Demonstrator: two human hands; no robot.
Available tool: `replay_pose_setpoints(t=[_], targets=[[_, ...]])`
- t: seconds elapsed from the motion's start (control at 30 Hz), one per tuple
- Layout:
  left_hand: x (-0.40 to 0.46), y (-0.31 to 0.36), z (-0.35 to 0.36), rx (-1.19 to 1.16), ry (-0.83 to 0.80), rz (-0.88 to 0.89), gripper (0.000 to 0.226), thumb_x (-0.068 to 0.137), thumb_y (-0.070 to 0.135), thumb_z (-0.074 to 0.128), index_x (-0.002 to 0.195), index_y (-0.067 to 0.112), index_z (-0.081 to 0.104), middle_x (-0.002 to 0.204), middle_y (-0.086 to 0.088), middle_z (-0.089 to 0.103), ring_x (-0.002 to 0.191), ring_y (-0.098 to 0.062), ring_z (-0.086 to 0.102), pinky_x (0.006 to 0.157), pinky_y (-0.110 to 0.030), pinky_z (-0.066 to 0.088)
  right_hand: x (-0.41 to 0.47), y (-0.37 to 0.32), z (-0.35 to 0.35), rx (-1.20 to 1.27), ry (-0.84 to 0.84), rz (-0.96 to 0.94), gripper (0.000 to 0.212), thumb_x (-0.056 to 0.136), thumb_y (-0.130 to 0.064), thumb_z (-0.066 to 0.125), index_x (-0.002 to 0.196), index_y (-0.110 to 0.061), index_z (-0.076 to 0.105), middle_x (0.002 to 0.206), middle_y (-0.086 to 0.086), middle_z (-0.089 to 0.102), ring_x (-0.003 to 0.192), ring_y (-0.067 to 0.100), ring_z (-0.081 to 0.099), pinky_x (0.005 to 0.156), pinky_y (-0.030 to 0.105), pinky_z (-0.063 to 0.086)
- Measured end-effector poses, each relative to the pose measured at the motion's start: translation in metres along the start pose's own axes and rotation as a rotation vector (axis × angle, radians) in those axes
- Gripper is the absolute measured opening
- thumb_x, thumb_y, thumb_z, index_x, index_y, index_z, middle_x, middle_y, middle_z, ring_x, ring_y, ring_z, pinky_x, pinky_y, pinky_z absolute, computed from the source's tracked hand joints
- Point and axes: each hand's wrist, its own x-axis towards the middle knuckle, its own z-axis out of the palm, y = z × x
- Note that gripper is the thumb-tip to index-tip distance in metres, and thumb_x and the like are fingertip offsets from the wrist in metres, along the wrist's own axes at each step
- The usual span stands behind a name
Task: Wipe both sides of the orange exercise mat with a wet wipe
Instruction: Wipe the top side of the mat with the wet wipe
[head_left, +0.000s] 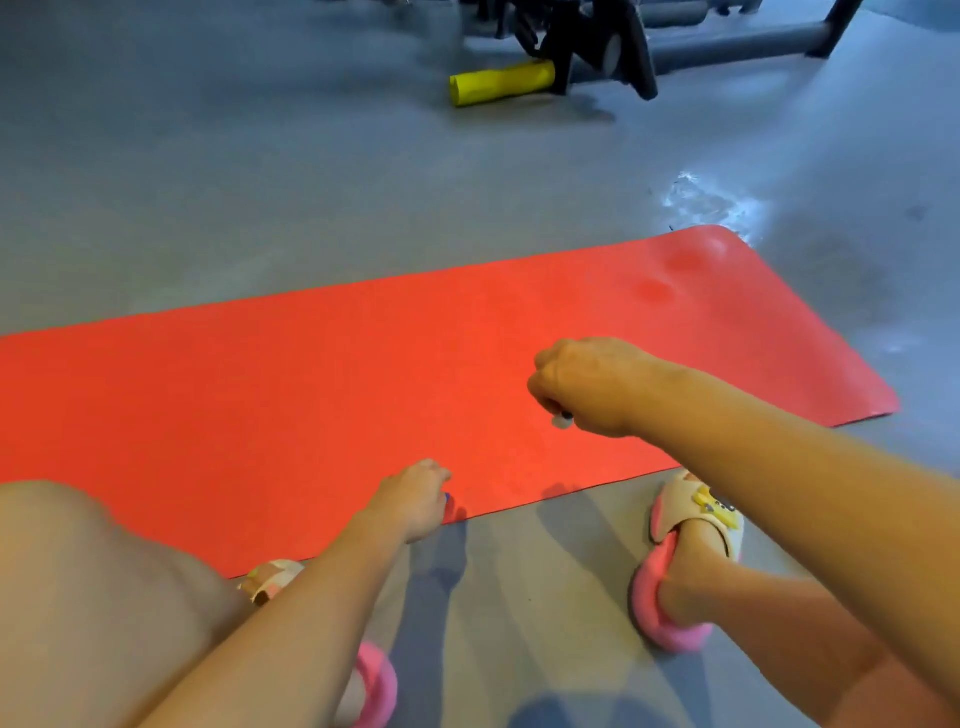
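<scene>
Mat: the orange exercise mat (363, 384) lies flat on the grey floor (208, 182), its long side running across the view, its right end angled away, its left end out of frame
Left hand: the left hand (415, 499) is at the mat's near edge, fingers curled down onto the edge; whether they pinch it or only press on it cannot be told
Right hand: the right hand (587, 384) is over the mat's right half, fingers closed into a fist around a small white wad, apparently the wet wipe (561, 420), which peeks out below the knuckles
Mat surface: two darker round patches (670, 273) show near the far right corner
Feet: pink and cream slippers, the right slipper (691, 540) just touching the mat's near edge, the left slipper (371, 680) on the floor nearer the camera
Behind: a yellow foam roller (501, 83) lies on the floor against dark gym equipment (597, 47), well apart from the mat
</scene>
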Motion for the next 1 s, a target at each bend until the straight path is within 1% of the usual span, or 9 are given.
replay_pose_setpoints(t=[0.13,0.23,0.4,0.5,0.57,0.67,0.77,0.9,1.0], targets=[[0.012,-0.007,0.002,0.004,-0.040,-0.036,0.043,0.103,0.017,0.046,0.146,0.017,0.051,0.155,-0.003,0.041,0.142,-0.024,0.042,0.114,-0.038,0.037,0.028,0.040,-0.006,0.077,0.059,0.075,0.018,0.091,-0.023,0.063,0.107,-0.015,0.063,0.117,0.006,0.062,0.107,0.028,0.059,0.068,0.030,0.039],[0.016,-0.009,-0.007,-0.016,-0.021,-0.110,0.043,0.103,0.018,0.046,0.146,0.017,0.051,0.155,-0.004,0.042,0.142,-0.025,0.043,0.113,-0.039,0.037,0.043,0.058,-0.014,0.119,0.109,0.041,0.017,0.089,-0.020,0.065,0.105,-0.015,0.063,0.114,0.009,0.063,0.104,0.030,0.060,0.069,0.031,0.041],[0.017,0.009,-0.006,-0.070,0.076,-0.166,0.042,0.102,0.018,0.048,0.143,0.016,0.054,0.150,-0.004,0.048,0.137,-0.026,0.048,0.110,-0.039,0.040,0.061,0.059,-0.029,0.084,0.148,-0.050,0.014,0.089,-0.021,0.065,0.102,-0.016,0.063,0.112,0.008,0.063,0.101,0.030,0.060,0.068,0.032,0.042],[0.016,0.024,0.008,-0.125,0.116,-0.170,0.042,0.102,0.018,0.050,0.144,0.013,0.053,0.151,-0.007,0.048,0.138,-0.026,0.047,0.111,-0.038,0.039,0.064,0.056,-0.034,0.061,0.241,-0.046,0.017,0.090,-0.019,0.064,0.106,-0.014,0.064,0.115,0.009,0.062,0.104,0.031,0.060,0.067,0.032,0.038],[0.011,0.035,0.021,-0.172,0.113,-0.178,0.043,0.101,0.017,0.050,0.144,0.012,0.053,0.150,-0.008,0.048,0.138,-0.027,0.047,0.111,-0.038,0.038,0.057,0.046,-0.029,0.009,0.274,-0.091,0.017,0.091,-0.019,0.062,0.107,-0.014,0.063,0.117,0.009,0.061,0.107,0.030,0.058,0.067,0.031,0.036],[0.000,0.051,0.032,-0.220,0.118,-0.203,0.043,0.101,0.016,0.049,0.144,0.012,0.053,0.150,-0.008,0.048,0.138,-0.028,0.046,0.111,-0.039,0.038,0.039,0.034,0.001,-0.100,0.181,-0.188,0.018,0.093,-0.020,0.059,0.110,-0.014,0.060,0.121,0.007,0.056,0.113,0.029,0.054,0.067,0.031,0.036],[0.000,0.061,0.033,-0.267,0.167,-0.228,0.042,0.102,0.016,0.049,0.143,0.012,0.053,0.149,-0.009,0.048,0.137,-0.029,0.046,0.110,-0.041,0.039,0.027,0.041,0.029,-0.114,0.091,-0.240,0.018,0.094,-0.021,0.056,0.111,-0.013,0.059,0.121,0.006,0.055,0.116,0.027,0.052,0.067,0.030,0.034],[0.002,0.064,0.035,-0.296,0.188,-0.250,0.043,0.102,0.017,0.050,0.144,0.010,0.052,0.151,-0.012,0.047,0.139,-0.030,0.045,0.112,-0.041,0.037,0.032,0.053,0.057,0.014,0.103,-0.181,0.018,0.093,-0.017,0.057,0.110,-0.013,0.059,0.118,0.008,0.055,0.113,0.029,0.053,0.068,0.032,0.037],[0.015,0.058,0.028,-0.323,0.200,-0.283,0.044,0.102,0.017,0.051,0.145,0.011,0.051,0.153,-0.013,0.044,0.141,-0.031,0.043,0.114,-0.040,0.035,0.038,0.057,0.084,0.169,0.088,-0.144,0.027,0.092,-0.013,0.055,0.119,-0.013,0.057,0.119,0.008,0.054,0.115,0.028,0.051,0.074,0.035,0.043]])
